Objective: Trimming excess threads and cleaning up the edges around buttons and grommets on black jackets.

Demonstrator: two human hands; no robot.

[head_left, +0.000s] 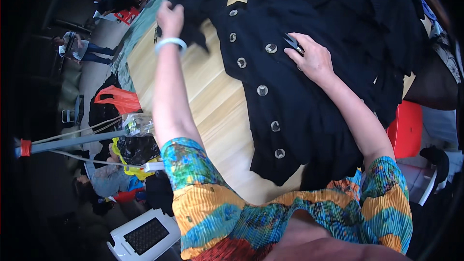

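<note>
A black garment (309,101) lies spread over the wooden table, with several large round buttons (262,90) down its left part. At the upper left, my left hand (170,19) is closed on a flap of black cloth (200,0), whose lower tip is blurred; whether this flap joins the garment I cannot tell. My right hand (314,60) is closed around small thread snips (292,41). Their dark blades point up and left, just right of one button (271,48). The palm and fingers hide the handle.
More black cloth (348,0) is heaped at the far right. A red stool (406,129) stands beside the table's right side. At left are a red plastic bag (117,98), a grey pole (82,141) and a white chair (145,237). Other people (79,46) are in the background.
</note>
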